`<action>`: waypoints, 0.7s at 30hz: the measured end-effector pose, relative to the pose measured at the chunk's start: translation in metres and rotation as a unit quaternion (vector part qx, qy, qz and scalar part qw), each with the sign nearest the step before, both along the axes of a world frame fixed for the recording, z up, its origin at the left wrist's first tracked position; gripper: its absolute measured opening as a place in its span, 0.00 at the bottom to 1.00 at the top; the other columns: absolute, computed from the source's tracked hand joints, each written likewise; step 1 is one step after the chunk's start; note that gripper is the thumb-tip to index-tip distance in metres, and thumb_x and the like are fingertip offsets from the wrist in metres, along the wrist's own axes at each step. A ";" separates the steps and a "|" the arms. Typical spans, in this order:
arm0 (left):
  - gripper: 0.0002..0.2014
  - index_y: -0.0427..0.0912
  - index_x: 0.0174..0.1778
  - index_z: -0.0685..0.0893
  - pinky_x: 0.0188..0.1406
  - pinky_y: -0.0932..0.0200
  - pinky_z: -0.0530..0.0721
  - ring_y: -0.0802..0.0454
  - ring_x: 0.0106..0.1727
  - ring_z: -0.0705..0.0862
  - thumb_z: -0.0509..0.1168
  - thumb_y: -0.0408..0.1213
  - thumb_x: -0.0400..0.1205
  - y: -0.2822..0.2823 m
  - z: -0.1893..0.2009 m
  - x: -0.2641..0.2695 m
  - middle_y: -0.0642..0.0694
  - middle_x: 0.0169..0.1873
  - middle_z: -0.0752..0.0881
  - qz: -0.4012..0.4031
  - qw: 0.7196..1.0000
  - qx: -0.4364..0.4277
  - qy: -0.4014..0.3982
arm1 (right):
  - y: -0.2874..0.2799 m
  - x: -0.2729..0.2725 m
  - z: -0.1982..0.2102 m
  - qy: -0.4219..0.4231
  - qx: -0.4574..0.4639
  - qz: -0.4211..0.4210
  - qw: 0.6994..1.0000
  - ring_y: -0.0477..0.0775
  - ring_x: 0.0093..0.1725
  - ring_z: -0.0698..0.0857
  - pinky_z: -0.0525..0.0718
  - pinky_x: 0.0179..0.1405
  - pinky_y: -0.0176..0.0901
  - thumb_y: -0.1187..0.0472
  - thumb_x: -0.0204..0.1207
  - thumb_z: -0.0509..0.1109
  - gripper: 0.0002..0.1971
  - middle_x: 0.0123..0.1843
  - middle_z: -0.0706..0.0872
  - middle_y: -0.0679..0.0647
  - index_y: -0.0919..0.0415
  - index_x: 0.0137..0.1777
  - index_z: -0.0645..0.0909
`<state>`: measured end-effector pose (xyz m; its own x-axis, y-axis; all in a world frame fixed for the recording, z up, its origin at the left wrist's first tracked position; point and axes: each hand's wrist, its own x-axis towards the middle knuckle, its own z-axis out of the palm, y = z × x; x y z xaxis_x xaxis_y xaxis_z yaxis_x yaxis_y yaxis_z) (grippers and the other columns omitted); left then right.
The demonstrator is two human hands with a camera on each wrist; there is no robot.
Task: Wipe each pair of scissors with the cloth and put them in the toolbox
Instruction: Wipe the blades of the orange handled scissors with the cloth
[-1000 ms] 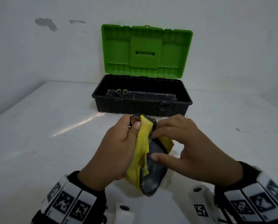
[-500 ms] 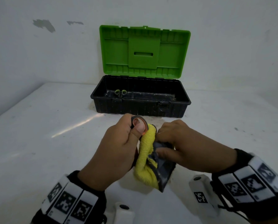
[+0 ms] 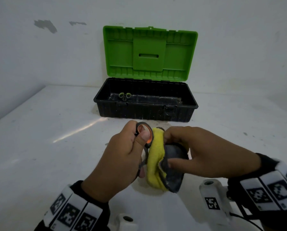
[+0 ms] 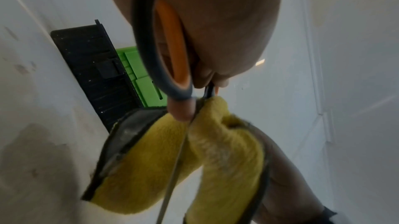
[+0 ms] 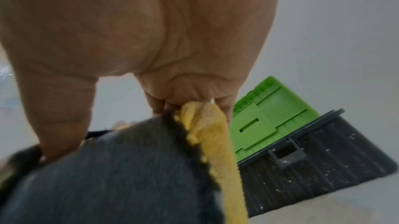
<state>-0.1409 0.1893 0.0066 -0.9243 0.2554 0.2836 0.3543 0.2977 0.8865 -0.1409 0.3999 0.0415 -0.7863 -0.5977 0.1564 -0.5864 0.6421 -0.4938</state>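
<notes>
My left hand [image 3: 121, 157] grips the scissors [image 3: 145, 135] by the orange-lined handle | my right hand [image 3: 198, 152], at 3 o'clock, pinches the cloth [image 3: 156, 164] round the blades (hidden) | toolbox [image 3: 146, 112] at 12 o'clock, lid up, holds green-handled scissors [image 3: 125, 96].

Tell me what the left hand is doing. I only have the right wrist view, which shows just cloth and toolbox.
Observer: The left hand holds the scissors, thumb in the orange-lined ring.
Operator: Is the blade in the cloth?
Observer: Yes, the blade runs down a fold of the yellow cloth.
Operator: Anything in the toolbox yet?
Observer: A pair with green handles lies at the left end of the toolbox.
</notes>
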 end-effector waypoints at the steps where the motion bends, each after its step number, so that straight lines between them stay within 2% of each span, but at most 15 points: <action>1: 0.21 0.42 0.47 0.77 0.19 0.60 0.77 0.57 0.18 0.77 0.52 0.58 0.80 0.001 -0.001 -0.001 0.52 0.21 0.79 0.003 1.000 -0.009 0.015 | -0.006 0.000 0.000 -0.002 0.006 0.010 1.000 0.41 0.42 0.85 0.81 0.40 0.33 0.48 0.72 0.73 0.13 0.44 0.88 0.41 0.47 0.55 0.82; 2: 0.22 0.43 0.47 0.77 0.19 0.61 0.75 0.59 0.19 0.75 0.52 0.59 0.80 0.001 -0.002 -0.002 0.52 0.21 0.79 0.006 0.999 -0.016 0.028 | -0.012 0.000 -0.002 0.012 0.021 0.020 1.000 0.43 0.39 0.85 0.81 0.39 0.36 0.48 0.73 0.73 0.11 0.42 0.88 0.43 0.47 0.53 0.82; 4: 0.20 0.45 0.45 0.77 0.21 0.65 0.72 0.59 0.21 0.75 0.52 0.59 0.80 0.001 -0.003 -0.004 0.54 0.24 0.80 0.020 0.998 -0.032 0.053 | -0.022 -0.003 -0.009 0.052 0.043 0.016 0.998 0.45 0.33 0.82 0.75 0.37 0.33 0.49 0.75 0.72 0.05 0.33 0.85 0.43 0.46 0.45 0.81; 6: 0.19 0.47 0.43 0.76 0.23 0.66 0.73 0.58 0.25 0.77 0.51 0.59 0.81 -0.001 -0.003 -0.004 0.57 0.27 0.81 0.031 0.995 -0.055 0.073 | -0.025 -0.005 -0.014 0.058 0.034 0.001 0.998 0.45 0.28 0.78 0.67 0.36 0.27 0.50 0.76 0.72 0.09 0.26 0.79 0.41 0.44 0.36 0.76; 7: 0.20 0.47 0.43 0.76 0.22 0.66 0.73 0.59 0.24 0.78 0.51 0.60 0.81 -0.001 -0.002 -0.003 0.58 0.27 0.81 0.029 0.995 -0.063 0.076 | -0.026 -0.005 -0.016 0.053 0.033 -0.003 0.998 0.46 0.27 0.78 0.66 0.38 0.27 0.50 0.76 0.71 0.10 0.26 0.79 0.42 0.46 0.35 0.76; 9: 0.20 0.47 0.44 0.76 0.21 0.66 0.74 0.60 0.22 0.78 0.51 0.61 0.80 -0.004 -0.002 -0.004 0.58 0.25 0.82 0.017 0.996 -0.058 0.066 | -0.023 -0.006 -0.020 0.041 0.047 0.001 0.998 0.47 0.31 0.80 0.70 0.49 0.35 0.46 0.78 0.67 0.10 0.31 0.85 0.44 0.49 0.40 0.83; 11: 0.19 0.45 0.45 0.77 0.20 0.64 0.77 0.58 0.19 0.81 0.52 0.58 0.80 -0.005 0.000 -0.005 0.55 0.22 0.82 0.003 0.998 -0.037 0.040 | -0.019 -0.006 -0.018 0.032 0.054 0.007 0.998 0.44 0.37 0.83 0.68 0.64 0.43 0.43 0.78 0.63 0.12 0.39 0.88 0.41 0.46 0.47 0.85; 12: 0.19 0.43 0.46 0.76 0.19 0.63 0.78 0.55 0.18 0.82 0.53 0.56 0.81 -0.005 0.003 -0.004 0.53 0.21 0.82 -0.005 0.999 -0.025 0.024 | -0.018 -0.007 -0.016 0.026 0.056 0.011 0.998 0.43 0.39 0.83 0.66 0.66 0.43 0.43 0.78 0.63 0.11 0.41 0.89 0.39 0.44 0.49 0.85; 13: 0.18 0.42 0.46 0.76 0.19 0.62 0.79 0.50 0.18 0.84 0.53 0.55 0.81 -0.004 0.005 -0.003 0.52 0.20 0.82 -0.012 1.000 -0.016 0.011 | -0.017 -0.006 -0.013 0.019 0.054 0.016 0.998 0.43 0.38 0.83 0.67 0.65 0.42 0.44 0.79 0.64 0.10 0.40 0.88 0.39 0.45 0.49 0.85; 16: 0.20 0.39 0.47 0.75 0.18 0.58 0.80 0.45 0.18 0.84 0.54 0.54 0.81 -0.004 0.008 0.000 0.50 0.21 0.83 -0.018 1.000 0.002 -0.009 | -0.011 -0.005 -0.008 0.005 0.029 0.028 0.999 0.44 0.33 0.82 0.74 0.48 0.33 0.53 0.79 0.69 0.04 0.33 0.85 0.41 0.49 0.44 0.85; 19: 0.20 0.38 0.48 0.76 0.18 0.52 0.80 0.42 0.18 0.84 0.54 0.54 0.80 -0.008 0.009 0.000 0.49 0.21 0.82 -0.016 0.999 0.023 -0.023 | 0.003 -0.005 -0.005 -0.018 0.016 0.005 1.000 0.48 0.35 0.85 0.83 0.39 0.48 0.59 0.79 0.71 0.03 0.35 0.88 0.48 0.55 0.45 0.86; 21: 0.20 0.39 0.48 0.76 0.19 0.48 0.82 0.42 0.18 0.84 0.53 0.55 0.80 -0.009 0.010 -0.001 0.50 0.22 0.82 -0.015 0.999 0.024 -0.026 | 0.014 -0.004 -0.003 -0.041 0.003 -0.015 0.999 0.49 0.36 0.86 0.84 0.38 0.48 0.61 0.79 0.72 0.03 0.36 0.88 0.49 0.56 0.44 0.86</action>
<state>-0.1415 0.1803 0.0168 -0.9306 0.2696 0.2476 0.3148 0.2442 0.9172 -0.1449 0.4136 0.0383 -0.8136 -0.5749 0.0869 -0.5245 0.6612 -0.5364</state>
